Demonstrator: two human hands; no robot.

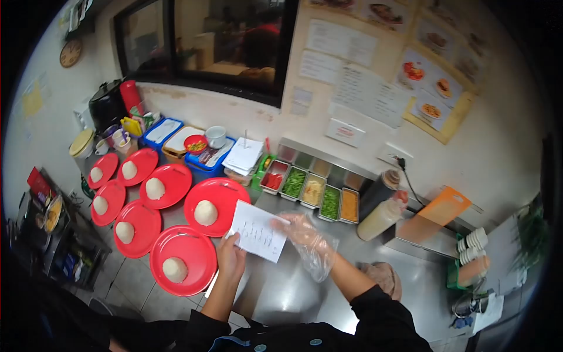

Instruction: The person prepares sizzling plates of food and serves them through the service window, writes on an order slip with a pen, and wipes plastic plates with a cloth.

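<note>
My left hand [232, 259] is closed on the lower left edge of a white paper slip [253, 239] with handwriting on it. My right hand [303, 233], in a loose clear plastic glove, reaches in from the right. Its fingertips lie over the slip's right edge; blur and the glove hide whether they grip it. To the left of the slip stand several red plates [234, 190], each bearing a rounded mound of white rice [206, 212]. Beyond my right hand sits a row of metal pans with chopped toppings, among them green pieces [294, 182] and red pieces [274, 179].
Right of the pans stand a pale squeeze bottle [377, 220] and a dark bottle [379, 190]. A brown cloth [382, 279] lies on the steel counter [287, 293]. Blue trays [163, 132] line the wall. An orange board [443, 205] and stacked cups [472, 246] stand at the right.
</note>
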